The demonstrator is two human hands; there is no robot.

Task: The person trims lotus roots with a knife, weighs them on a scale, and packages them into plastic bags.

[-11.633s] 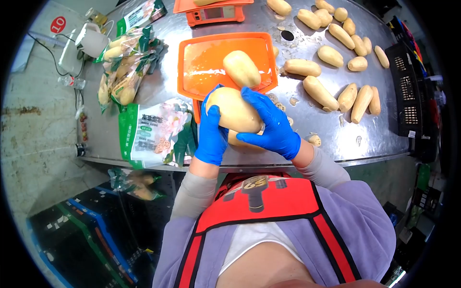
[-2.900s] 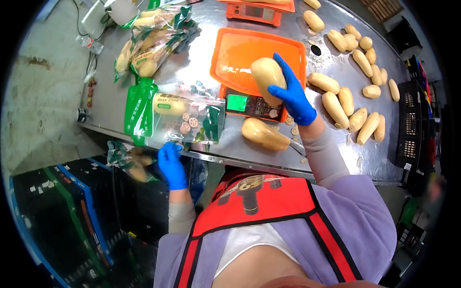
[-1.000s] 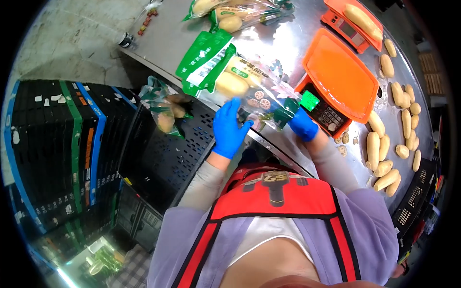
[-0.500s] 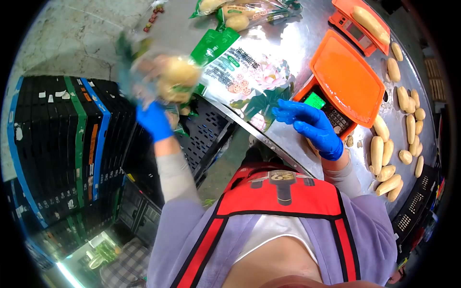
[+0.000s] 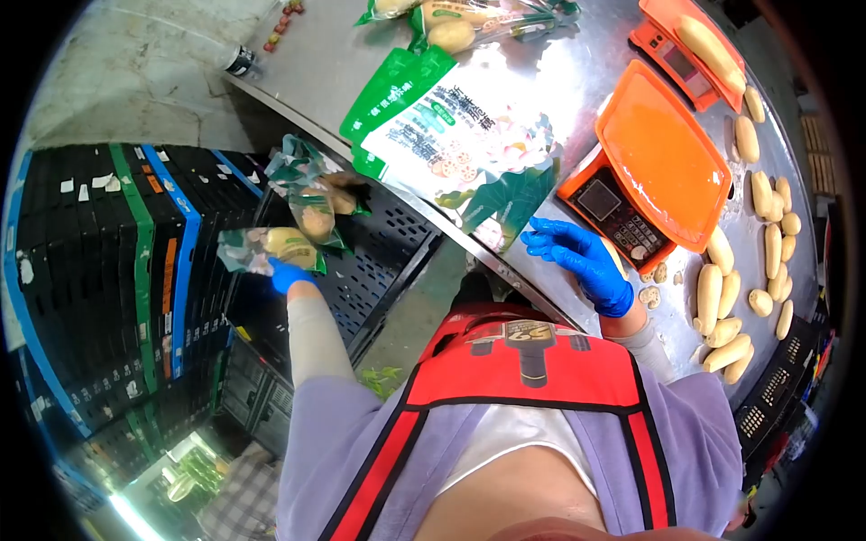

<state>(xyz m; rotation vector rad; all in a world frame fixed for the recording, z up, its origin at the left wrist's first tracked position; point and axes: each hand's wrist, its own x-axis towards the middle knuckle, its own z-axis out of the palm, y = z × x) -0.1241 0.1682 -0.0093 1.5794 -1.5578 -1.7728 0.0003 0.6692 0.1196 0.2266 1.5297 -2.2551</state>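
My left hand [image 5: 290, 276], in a blue glove, is closed on the near edge of a clear-and-green bag of lotus root [image 5: 287, 243], low over a black crate [image 5: 379, 261]. More filled bags [image 5: 314, 212] lie in that crate just beyond it. My right hand [image 5: 585, 263], also blue-gloved, is held with fingers stretched out above the table edge and holds nothing. It is between a stack of flat printed lotus root bags [image 5: 451, 135] and an orange scale [image 5: 663, 158], whose display now looks dark.
Loose lotus root pieces [image 5: 709, 293] lie along the right of the metal table [image 5: 307, 72]. A second orange scale [image 5: 677, 63] carries one piece. Filled bags [image 5: 469, 22] lie at the back. Stacked black crates [image 5: 108, 270] stand at left.
My left hand has lowered the filled bag from beside the table into the crate area. My right hand has dropped slightly, away from the scale. The scale's green display has gone dark.
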